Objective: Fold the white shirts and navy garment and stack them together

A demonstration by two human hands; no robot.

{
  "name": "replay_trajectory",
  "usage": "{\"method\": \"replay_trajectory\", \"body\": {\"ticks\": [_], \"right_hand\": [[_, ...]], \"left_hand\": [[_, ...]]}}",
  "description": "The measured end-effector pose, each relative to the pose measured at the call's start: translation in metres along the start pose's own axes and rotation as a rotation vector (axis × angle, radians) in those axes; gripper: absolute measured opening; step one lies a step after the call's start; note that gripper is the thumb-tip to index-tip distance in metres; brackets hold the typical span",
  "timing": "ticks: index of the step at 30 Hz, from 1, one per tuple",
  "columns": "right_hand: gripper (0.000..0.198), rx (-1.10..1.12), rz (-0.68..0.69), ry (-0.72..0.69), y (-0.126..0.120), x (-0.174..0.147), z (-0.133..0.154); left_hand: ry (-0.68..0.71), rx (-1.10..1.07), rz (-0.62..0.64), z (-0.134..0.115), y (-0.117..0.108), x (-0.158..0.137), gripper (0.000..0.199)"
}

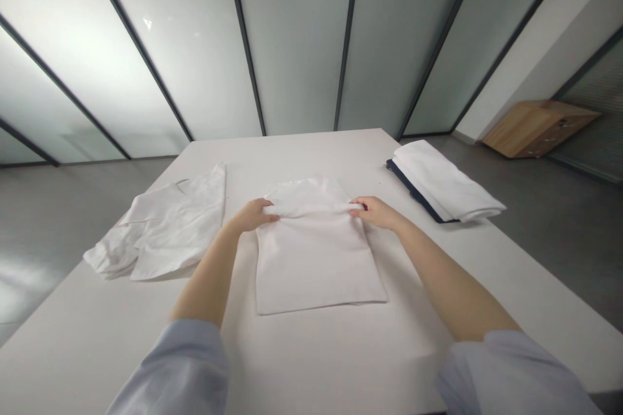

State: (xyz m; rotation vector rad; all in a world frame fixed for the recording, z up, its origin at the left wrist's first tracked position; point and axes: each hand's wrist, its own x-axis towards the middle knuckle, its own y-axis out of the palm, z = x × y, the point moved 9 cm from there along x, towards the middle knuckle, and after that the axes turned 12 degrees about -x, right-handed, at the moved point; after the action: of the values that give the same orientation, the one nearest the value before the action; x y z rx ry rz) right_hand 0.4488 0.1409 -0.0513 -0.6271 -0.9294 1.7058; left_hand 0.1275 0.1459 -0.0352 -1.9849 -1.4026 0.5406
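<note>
A white garment (318,259), folded into a rough rectangle, lies in front of me on the table. My left hand (257,215) pinches its far left corner, thumb on the near side. At the far right corner, my right hand (374,213) grips the same raised fold between thumb and fingers. The cloth between both hands is pulled into a slightly lifted ridge. Beyond that ridge lies a paler, somewhat shiny white section (309,192); I cannot tell whether it belongs to the same garment.
Loosely spread white garments (178,227) lie at the left side of the white table (311,363). Toward the right edge, a folded white garment (445,178) rests on a dark navy one (421,198). A wooden cabinet (528,126) stands on the floor beyond, near frosted glass panels (296,32).
</note>
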Motion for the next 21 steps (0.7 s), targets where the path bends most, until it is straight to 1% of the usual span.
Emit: {"method": "replay_trajectory", "body": {"ticks": [2,4,6,7,9,11,12,13,14,16,18,21], "right_hand": [[0.021,-0.194,-0.055,-0.096,-0.023,0.007,0.018],[0.021,-0.336,-0.167,-0.212,-0.052,0.019,0.039],[0.019,-0.444,-0.283,-0.273,-0.082,0.035,0.057],[0.019,-0.492,-0.330,-0.268,-0.097,0.045,0.063],[0.019,-0.560,-0.470,-0.237,-0.130,0.059,0.074],[0.018,-0.601,-0.619,-0.246,-0.156,0.062,0.086],[0.018,-0.615,-0.679,-0.264,-0.164,0.060,0.092],[0.017,-0.627,-0.721,-0.286,-0.167,0.055,0.095],[0.017,-0.636,-0.744,-0.308,-0.165,0.050,0.096],[0.019,-0.650,-0.741,-0.337,-0.146,0.035,0.091],[0.022,-0.652,-0.683,-0.332,-0.112,0.019,0.076],[0.038,-0.621,-0.525,-0.260,-0.047,-0.001,0.041]], "left_hand": [[0.125,0.194,-0.041,-0.019,-0.020,0.007,0.042],[0.220,0.360,-0.073,-0.040,-0.040,0.020,0.039],[0.235,0.493,-0.122,-0.059,-0.063,0.037,0.036],[0.215,0.539,-0.154,-0.068,-0.076,0.046,0.035],[0.169,0.576,-0.280,-0.088,-0.104,0.060,0.036],[0.190,0.565,-0.446,-0.111,-0.126,0.062,0.036],[0.219,0.552,-0.520,-0.121,-0.132,0.059,0.035],[0.249,0.538,-0.574,-0.127,-0.134,0.054,0.034],[0.271,0.526,-0.608,-0.130,-0.130,0.048,0.034],[0.281,0.511,-0.611,-0.123,-0.110,0.037,0.032],[0.244,0.502,-0.547,-0.101,-0.075,0.026,0.032],[0.136,0.464,-0.388,-0.053,-0.012,0.012,0.033]]}}
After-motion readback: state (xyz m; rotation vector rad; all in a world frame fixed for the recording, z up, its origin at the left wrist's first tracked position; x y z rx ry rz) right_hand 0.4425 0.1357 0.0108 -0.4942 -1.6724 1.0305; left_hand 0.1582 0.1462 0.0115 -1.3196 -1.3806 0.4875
